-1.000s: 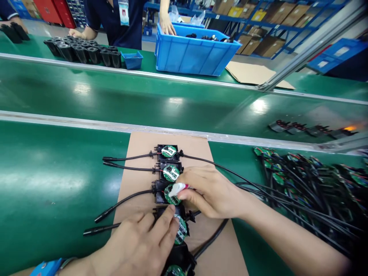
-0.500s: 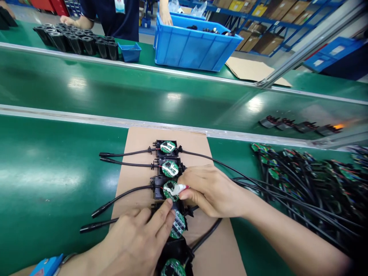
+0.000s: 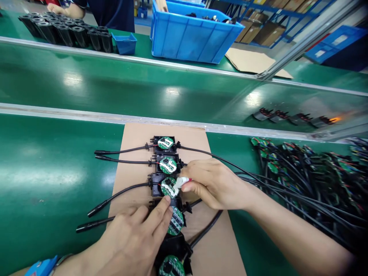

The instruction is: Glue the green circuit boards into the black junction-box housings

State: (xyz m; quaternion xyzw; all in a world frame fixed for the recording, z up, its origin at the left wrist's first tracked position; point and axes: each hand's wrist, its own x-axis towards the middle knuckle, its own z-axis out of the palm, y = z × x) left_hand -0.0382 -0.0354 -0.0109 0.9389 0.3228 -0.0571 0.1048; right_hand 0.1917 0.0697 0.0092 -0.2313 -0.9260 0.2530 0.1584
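Here we are at the third green board (image 3: 165,184) from the far end of the row, seated in its black housing on a cardboard sheet (image 3: 138,134) laid over the green surface (image 3: 57,153). The right hand (image 3: 214,184) has its fingers closed round a white tube (image 3: 181,181) with a reddish part at the grip, and the visible length slants leftward and a little toward us — its tip right at the board, where white paste already marks the face. So from the right fingers, the board lies just to the left, with the tube bridging that short gap.

The left hand (image 3: 135,230) is the nearer one: its index finger is stretched out, the tip apparently touching the board's near edge, with nothing that we can see gripped. Its other fingers bend beside the fourth board (image 3: 176,221), which is partly covered. Each housing runs left to right, across the line of the row.

On to the writing — and we can read none. A blue wristband (image 3: 43,266) on the left wrist carries reddish marks too small to make out, and the white labels (image 3: 340,39) on the blue boxes at far right are illegible too.
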